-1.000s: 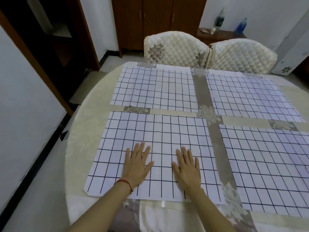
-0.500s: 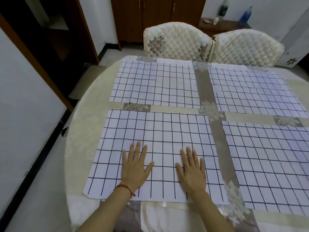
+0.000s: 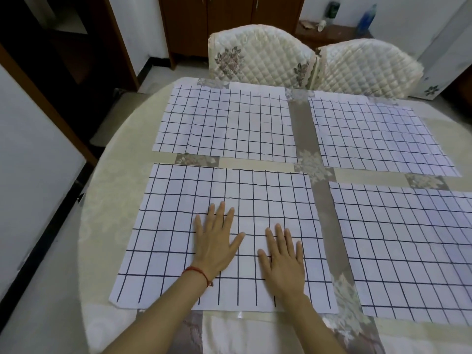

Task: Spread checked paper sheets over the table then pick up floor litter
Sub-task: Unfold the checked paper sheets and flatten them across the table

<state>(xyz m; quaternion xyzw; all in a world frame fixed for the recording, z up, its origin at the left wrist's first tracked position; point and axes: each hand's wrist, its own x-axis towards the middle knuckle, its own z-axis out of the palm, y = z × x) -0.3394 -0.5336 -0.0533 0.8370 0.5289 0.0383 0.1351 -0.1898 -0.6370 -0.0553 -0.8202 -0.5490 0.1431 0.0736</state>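
Several white sheets with a dark check lie flat on the round table, which wears a cream and brown cloth. The near-left sheet is under both my hands. My left hand, with a red string at the wrist, rests palm down on it, fingers spread. Just to its right, my right hand lies flat on the same sheet. The far-left sheet, far-right sheet and near-right sheet lie untouched. No litter shows on the visible floor.
Two quilted cream chairs stand at the table's far edge. Behind them a low wooden stand carries bottles. A brown cabinet is at the back, a dark doorway at left. Grey floor runs along the table's left side.
Both hands have slid forward over the near-left sheet, closer together; my left hand now sits further up than my right. The view has dipped slightly toward the table.
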